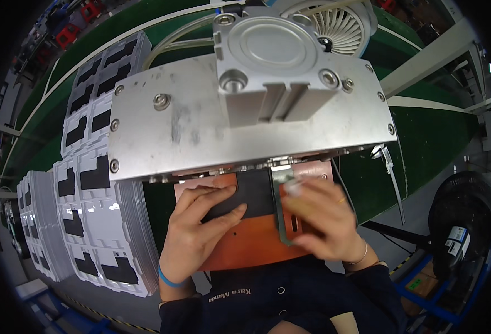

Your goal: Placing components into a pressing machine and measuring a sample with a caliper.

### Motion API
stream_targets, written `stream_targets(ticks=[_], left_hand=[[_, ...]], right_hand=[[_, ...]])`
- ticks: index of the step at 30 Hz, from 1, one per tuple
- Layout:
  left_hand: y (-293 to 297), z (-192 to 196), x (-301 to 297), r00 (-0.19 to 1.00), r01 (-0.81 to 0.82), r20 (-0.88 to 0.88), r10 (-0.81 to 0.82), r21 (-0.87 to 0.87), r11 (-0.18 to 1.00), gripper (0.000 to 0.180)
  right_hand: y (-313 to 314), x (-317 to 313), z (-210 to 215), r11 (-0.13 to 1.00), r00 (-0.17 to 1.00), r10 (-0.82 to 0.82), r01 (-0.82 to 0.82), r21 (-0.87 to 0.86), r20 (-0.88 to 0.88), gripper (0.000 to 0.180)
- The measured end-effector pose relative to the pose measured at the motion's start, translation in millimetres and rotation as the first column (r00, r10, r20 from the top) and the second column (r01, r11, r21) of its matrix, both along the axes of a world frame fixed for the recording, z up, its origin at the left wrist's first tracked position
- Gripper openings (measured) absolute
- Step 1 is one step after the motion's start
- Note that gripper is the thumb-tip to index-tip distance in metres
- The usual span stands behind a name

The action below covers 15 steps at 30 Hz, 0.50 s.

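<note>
My left hand point(192, 225) rests on a dark grey flat piece point(251, 195), fingers stretched out and thumb spread apart from them. That piece lies on an orange plate point(256, 239), and its far edge runs in under a silver metal press point(190, 128). To its right, a metal guide strip point(279, 214) lies along the plate, beside a slotted orange block point(294, 222). Over this block hovers my right hand point(326, 217), smeared by motion. Something whitish shows at its fingertips, too blurred to name.
On the left stand stacks of white trays point(101, 222) with black L-shaped pieces. A caliper point(390, 178) lies on the green table point(435, 139) at the right. Behind the press is a white fan point(334, 28); a black fan point(460, 217) stands far right.
</note>
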State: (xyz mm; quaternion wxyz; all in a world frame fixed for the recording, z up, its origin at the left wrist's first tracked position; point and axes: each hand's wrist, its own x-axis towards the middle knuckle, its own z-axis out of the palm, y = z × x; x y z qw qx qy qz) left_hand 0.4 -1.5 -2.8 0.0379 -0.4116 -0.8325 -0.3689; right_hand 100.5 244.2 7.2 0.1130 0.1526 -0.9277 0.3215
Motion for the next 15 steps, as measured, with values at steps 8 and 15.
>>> stream_targets(ticks=[8,15], left_hand=[[-12.8,17.7,22.6,0.977,-0.007,-0.214,0.006,-0.004,1.000,0.033],[-55.2,32.3,62.6,0.912,-0.063,-0.400,0.086,0.070,0.996,0.036]], right_hand=[[-8.3,13.1,18.9,0.682,0.934,-0.122,0.325,-0.655,0.337,0.041],[-57.9,1.4,27.1,0.698,0.860,0.234,0.177,-0.694,0.454,0.017]])
